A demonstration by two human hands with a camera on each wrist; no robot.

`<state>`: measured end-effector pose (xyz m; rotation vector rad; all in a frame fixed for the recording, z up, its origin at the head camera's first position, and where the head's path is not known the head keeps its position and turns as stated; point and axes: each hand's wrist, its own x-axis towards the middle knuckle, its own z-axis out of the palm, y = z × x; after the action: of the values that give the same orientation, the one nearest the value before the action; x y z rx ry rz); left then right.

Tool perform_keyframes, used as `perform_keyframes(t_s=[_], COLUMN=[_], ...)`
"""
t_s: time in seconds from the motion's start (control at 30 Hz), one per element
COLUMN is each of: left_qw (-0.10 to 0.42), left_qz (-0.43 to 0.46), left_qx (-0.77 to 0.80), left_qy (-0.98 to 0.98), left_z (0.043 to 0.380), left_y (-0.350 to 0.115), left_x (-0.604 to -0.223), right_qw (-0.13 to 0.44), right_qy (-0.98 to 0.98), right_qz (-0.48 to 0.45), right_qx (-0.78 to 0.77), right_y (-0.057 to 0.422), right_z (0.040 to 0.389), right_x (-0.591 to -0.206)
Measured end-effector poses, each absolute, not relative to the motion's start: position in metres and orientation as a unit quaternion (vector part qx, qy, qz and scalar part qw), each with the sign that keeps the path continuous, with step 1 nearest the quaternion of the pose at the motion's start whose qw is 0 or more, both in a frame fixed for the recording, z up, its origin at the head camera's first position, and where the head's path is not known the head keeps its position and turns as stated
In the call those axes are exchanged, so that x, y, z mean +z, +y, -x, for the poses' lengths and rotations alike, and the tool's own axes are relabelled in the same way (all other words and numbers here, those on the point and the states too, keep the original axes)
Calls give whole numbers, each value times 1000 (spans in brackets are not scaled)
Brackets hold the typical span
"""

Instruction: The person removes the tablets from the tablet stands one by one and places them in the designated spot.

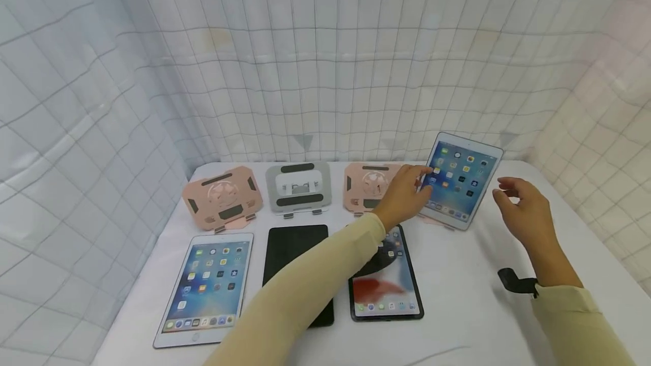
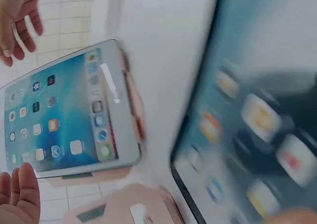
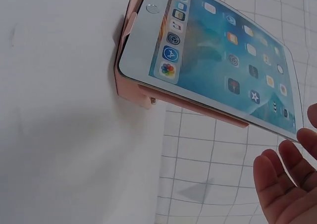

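Note:
A white-framed tablet [image 1: 460, 179] leans back on a pink stand [image 3: 132, 92] at the far right, its lit screen facing me. At the tablet's left edge is my left hand [image 1: 407, 194], fingers extended; whether they touch it is hard to tell. My right hand [image 1: 526, 210] hovers off the right edge with loosely bent fingers and holds nothing. The left wrist view has the left hand's fingertips [image 2: 25, 184] by the tablet's edge. Beneath my left forearm lies a black-framed tablet [image 1: 389, 298] with a lit screen.
Another pink stand [image 1: 356, 185], a grey stand [image 1: 298, 185] and a tilted pink stand [image 1: 222, 196] line the back of the white table [image 1: 458, 298]. A dark tablet [image 1: 290, 242], partly behind my left sleeve, and a white tablet [image 1: 208, 281] lie flat. Grid-patterned sheeting [image 1: 356, 72] rises behind.

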<state>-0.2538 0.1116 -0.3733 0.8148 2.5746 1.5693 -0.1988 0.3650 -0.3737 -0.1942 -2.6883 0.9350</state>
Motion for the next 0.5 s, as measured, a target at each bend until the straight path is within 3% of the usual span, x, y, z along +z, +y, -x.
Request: perform_keyframes(t_s=[0.3,0.5], left_qw=[-25,17], left_qz=[-218,-215], left_qx=[531,509], left_qy=[818,833], left_z=[284,296], left_y=[140,151], left_x=[-372,-368], right_qw=[195,196], right_qy=[-900,-897], right_qz=[101,96], right_qx=[375,385], right_y=[361,362], right_z=[214,219], right_x=[-377,-379])
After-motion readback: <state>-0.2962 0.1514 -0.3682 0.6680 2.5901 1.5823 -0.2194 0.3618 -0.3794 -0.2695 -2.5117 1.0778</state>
